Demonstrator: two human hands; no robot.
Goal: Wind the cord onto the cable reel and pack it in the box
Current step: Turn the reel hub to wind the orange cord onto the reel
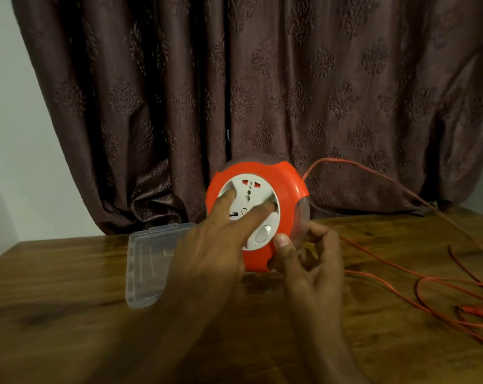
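The orange cable reel (pixel 287 178) stands tilted on its edge on the wooden table (pixel 68 286), its white socket face toward me. My left hand (pixel 212 245) lies across that face with two straight fingers pressed into the white dial. My right hand (pixel 306 259) grips the reel's lower right rim, thumb on the orange front and fingers curled behind the clear back. The orange cord (pixel 417 275) leaves the reel's upper right side and lies in loose loops over the right part of the table. A clear plastic box (pixel 146 261) lies to the left of the reel, partly hidden by my left hand.
A dark brown patterned curtain (pixel 262 92) hangs right behind the table and touches its far edge. A pale wall (pixel 10 134) is at the left. The cord's plug end (pixel 468 310) lies near the table's right edge.
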